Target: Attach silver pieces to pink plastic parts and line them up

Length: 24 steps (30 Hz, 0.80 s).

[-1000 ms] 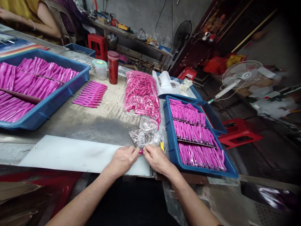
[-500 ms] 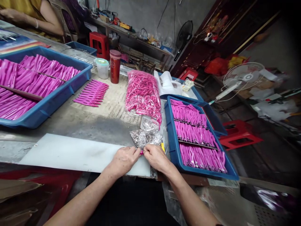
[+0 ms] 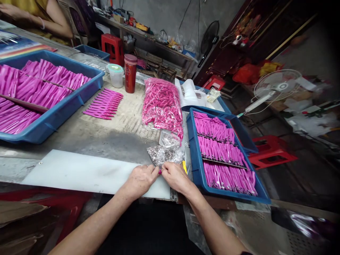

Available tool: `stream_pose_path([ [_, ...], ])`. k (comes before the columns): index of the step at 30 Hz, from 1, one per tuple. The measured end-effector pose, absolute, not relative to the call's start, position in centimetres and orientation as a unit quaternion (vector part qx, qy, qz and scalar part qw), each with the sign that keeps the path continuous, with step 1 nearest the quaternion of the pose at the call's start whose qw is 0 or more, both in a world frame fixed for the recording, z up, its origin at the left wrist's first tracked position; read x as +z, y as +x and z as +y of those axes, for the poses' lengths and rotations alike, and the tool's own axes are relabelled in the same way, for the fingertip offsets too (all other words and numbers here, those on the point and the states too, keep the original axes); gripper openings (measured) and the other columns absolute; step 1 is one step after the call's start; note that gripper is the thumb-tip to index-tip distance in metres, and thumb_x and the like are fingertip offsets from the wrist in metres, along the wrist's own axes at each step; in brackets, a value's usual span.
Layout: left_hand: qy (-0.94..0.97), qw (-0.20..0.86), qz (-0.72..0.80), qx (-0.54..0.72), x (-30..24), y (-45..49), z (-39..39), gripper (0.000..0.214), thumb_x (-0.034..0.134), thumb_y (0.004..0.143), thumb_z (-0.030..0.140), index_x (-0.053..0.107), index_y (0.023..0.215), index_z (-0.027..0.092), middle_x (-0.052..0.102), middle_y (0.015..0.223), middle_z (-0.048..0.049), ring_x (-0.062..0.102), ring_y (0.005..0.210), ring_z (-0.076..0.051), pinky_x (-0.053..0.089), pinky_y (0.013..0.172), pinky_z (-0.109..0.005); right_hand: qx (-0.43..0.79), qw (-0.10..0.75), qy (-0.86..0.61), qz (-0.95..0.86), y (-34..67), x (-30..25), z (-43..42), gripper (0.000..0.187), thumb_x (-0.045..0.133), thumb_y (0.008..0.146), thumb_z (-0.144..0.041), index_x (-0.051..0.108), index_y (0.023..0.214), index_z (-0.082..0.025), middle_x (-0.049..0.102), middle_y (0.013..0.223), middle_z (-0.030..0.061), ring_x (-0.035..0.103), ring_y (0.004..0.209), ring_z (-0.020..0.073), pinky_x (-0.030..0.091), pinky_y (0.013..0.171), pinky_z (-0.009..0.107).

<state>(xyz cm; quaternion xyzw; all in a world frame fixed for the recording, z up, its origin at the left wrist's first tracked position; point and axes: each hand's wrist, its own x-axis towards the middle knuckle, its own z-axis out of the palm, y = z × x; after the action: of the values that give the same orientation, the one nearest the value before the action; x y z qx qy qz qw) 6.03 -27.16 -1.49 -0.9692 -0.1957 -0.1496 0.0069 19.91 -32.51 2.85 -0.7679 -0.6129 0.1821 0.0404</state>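
My left hand (image 3: 143,179) and my right hand (image 3: 175,175) meet over the right end of a white board (image 3: 87,173), fingers closed. Between their fingertips shows a small pink piece (image 3: 160,171); most of it is hidden, so its kind cannot be made out. Just beyond the hands lies a clear plastic bag of small metal parts (image 3: 167,154). A yellow-handled tool (image 3: 184,166) lies beside my right hand. Farther back rests a clear bag full of pink pieces (image 3: 162,102). Pink strips (image 3: 103,104) lie in a neat row on the table, left of that bag.
Blue trays of pink strips stand at left (image 3: 77,102) and right (image 3: 195,156). A red tumbler (image 3: 130,76) and a lidded plastic tub (image 3: 116,76) are at the back. Across the table sits another person (image 3: 50,21). Red stools (image 3: 275,152) and a white fan (image 3: 278,85) are at right.
Both hands stay in nearly the same place, still pinching the small pink piece. The view has shifted very slightly; nothing else has visibly moved.
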Motion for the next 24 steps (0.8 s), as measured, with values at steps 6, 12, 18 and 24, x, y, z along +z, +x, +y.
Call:
stream_pose_path([
  [6, -0.968, 0.004, -0.202, -0.147, -1.5, 6.1, -27.2, 0.012, 0.041, 0.083, 0.018, 0.051, 0.078, 0.018, 0.053, 0.061, 0.0002, 0.052, 0.053, -0.014, 0.035, 0.048, -0.025, 0.143, 0.056, -0.760, -0.632, 19.7, 2.3, -33.0, 0.019, 0.041, 0.078, -0.015, 0.052, 0.063, -0.017, 0.054, 0.062, -0.0010, 0.043, 0.058, 0.0103, 0.024, 0.054, 0.022],
  [12, -0.962, -0.004, -0.208, -0.178, -1.8, 6.1, -27.1, 0.017, 0.039, 0.084, 0.023, 0.051, 0.074, 0.018, 0.052, 0.059, 0.0005, 0.052, 0.051, -0.014, 0.033, 0.047, -0.026, 0.144, 0.070, -0.772, -0.616, 19.6, 2.1, -33.2, 0.016, 0.045, 0.079, -0.020, 0.052, 0.065, -0.018, 0.055, 0.063, -0.0011, 0.047, 0.060, 0.0110, 0.028, 0.055, 0.021],
  [18, -0.952, -0.017, -0.222, -0.210, -2.0, 6.1, -27.0, 0.021, 0.037, 0.086, 0.028, 0.053, 0.078, 0.018, 0.050, 0.057, 0.0006, 0.050, 0.050, -0.011, 0.032, 0.047, -0.024, 0.128, 0.113, -0.758, -0.629, 22.0, 3.6, -32.5, 0.017, 0.043, 0.082, -0.021, 0.057, 0.074, -0.018, 0.058, 0.073, 0.0002, 0.052, 0.071, 0.0113, 0.034, 0.064, 0.020],
  [24, -0.949, -0.014, -0.227, -0.219, -1.9, 6.1, -27.0, 0.020, 0.039, 0.085, 0.028, 0.054, 0.076, 0.019, 0.051, 0.057, 0.0007, 0.049, 0.048, -0.011, 0.030, 0.046, -0.024, 0.079, -0.037, -0.762, -0.642, 23.2, 3.9, -30.0, 0.023, 0.039, 0.083, -0.020, 0.062, 0.082, -0.018, 0.061, 0.084, 0.0051, 0.054, 0.081, 0.0148, 0.035, 0.069, 0.022],
])
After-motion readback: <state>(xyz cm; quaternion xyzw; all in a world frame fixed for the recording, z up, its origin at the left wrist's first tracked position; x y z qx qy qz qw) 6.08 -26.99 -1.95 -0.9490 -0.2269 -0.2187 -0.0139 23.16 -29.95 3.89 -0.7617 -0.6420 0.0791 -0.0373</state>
